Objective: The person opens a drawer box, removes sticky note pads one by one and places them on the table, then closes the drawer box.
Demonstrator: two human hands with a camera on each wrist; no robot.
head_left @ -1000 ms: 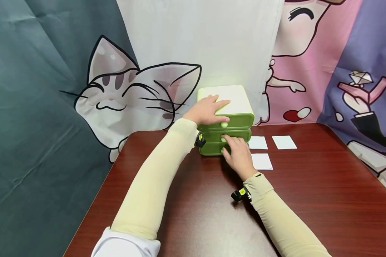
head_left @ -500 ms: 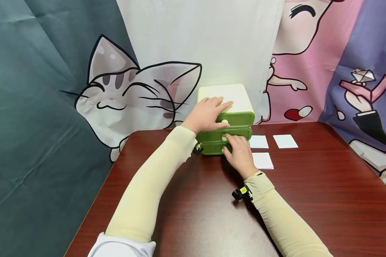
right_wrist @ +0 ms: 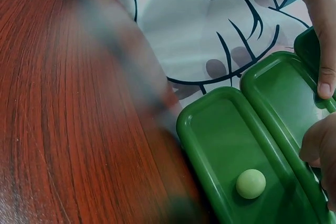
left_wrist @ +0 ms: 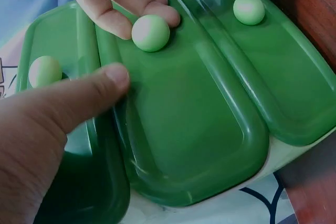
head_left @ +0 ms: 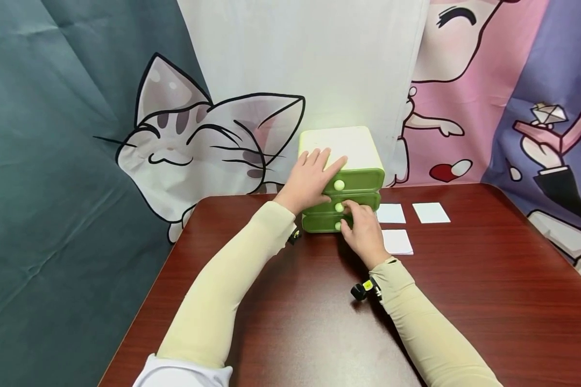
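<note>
A green drawer box with a pale top stands at the back of the table, its drawer fronts pushed in. Splayed across its top front edge lies my left hand, thumb lower, over the front. My right hand is at the middle drawer's round knob, fingers loosely bent. In the left wrist view its fingertips are right beside that knob, while the thumb stays apart from it. The top knob and the bottom knob are both visible.
White square cards lie right of the box: one near its side, one farther right, and a small stack nearer. A cartoon-printed cloth hangs behind the dark red wooden table.
My left hand has shifted slightly down and left, its thumb coming off the top knob. The fingers of my right hand have drawn a little to the right at the middle knob.
</note>
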